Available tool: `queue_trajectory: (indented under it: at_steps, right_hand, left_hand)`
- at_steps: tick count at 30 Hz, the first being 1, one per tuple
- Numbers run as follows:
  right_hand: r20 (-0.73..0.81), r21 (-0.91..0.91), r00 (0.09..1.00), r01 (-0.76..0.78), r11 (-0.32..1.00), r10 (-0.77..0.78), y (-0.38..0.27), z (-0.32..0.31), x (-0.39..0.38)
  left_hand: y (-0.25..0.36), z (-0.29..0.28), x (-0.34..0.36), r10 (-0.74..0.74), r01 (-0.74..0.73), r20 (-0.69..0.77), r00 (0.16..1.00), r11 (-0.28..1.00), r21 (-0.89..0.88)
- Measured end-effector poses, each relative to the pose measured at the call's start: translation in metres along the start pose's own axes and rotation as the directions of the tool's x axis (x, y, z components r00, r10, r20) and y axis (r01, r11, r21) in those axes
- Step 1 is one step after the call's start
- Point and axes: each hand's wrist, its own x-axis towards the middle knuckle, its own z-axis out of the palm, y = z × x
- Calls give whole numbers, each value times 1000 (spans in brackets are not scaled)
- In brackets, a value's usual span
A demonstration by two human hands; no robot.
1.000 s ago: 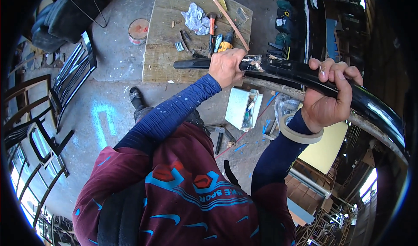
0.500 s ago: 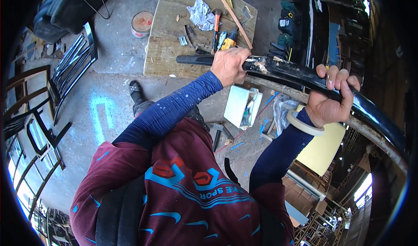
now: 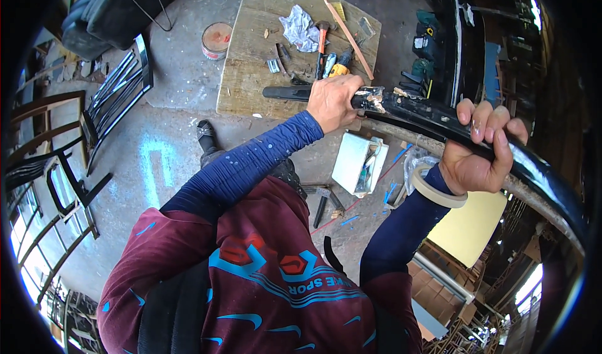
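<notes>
A long, glossy black curved piece point(image 3: 426, 112) with chipped patches runs from above the wooden tabletop point(image 3: 241, 84) toward the right. My left hand point(image 3: 332, 103) is closed around it near the narrow end. My right hand point(image 3: 476, 159) grips it farther right, fingers over the top and thumb along the near side. A cream tape roll point(image 3: 451, 200) encircles my right wrist. A pale, weathered length point(image 3: 536, 200) lies just below the black piece. Beyond my left hand, a yellow drill point(image 3: 340, 67), a hammer point(image 3: 322, 43) and crumpled paper point(image 3: 300, 29) rest on the tabletop.
A white box point(image 3: 351, 163) of small items stands on the floor below the bar. Black chair frames point(image 3: 119, 94) line the left side, with dark padded pieces point(image 3: 119, 12) and a round can point(image 3: 215, 37) above. A yellow board point(image 3: 470, 222) lies at lower right.
Both hands and the black piece have shifted slightly down and right in view. The tabletop and floor objects have also shifted right. The grip looks unchanged.
</notes>
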Motion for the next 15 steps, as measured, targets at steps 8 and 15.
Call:
queue_trajectory:
  at_steps: [8, 15]
  right_hand:
    - [-142, 19, 990, -4, 1000, 7, 9, -6, -1]
    - [-357, -83, 919, 146, 986, -166, 19, 24, 9]
  left_hand:
    - [0, -5, -1, -100, 99, 54, 994, 995, 11]
    - [0, -8, 18, -204, 200, 88, 975, 978, 54]
